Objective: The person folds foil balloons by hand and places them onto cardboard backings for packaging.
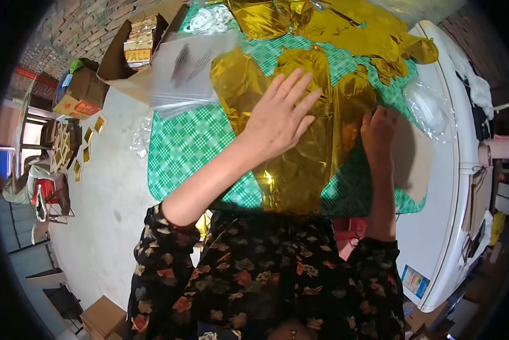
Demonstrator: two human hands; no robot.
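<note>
A gold foil piece (301, 161) with several lobes lies flat on the green checked tabletop (178, 150). My left hand (280, 116) rests on its upper middle, palm down, with the fingers spread. At the right edge of the foil is my right hand (379, 127), its fingers bent in; whether they pinch the foil cannot be made out. A tan cardboard sheet (412, 158) lies beside my right hand. To the left of the foil is a stack of clear plastic bags (184, 71).
More gold foil (356, 34) covers the table's far side, near white cord (208, 20). An open carton (116, 62) stands at the upper left. A clear plastic packet (430, 110) lies at the right edge. A person (19, 184) sits at the far left.
</note>
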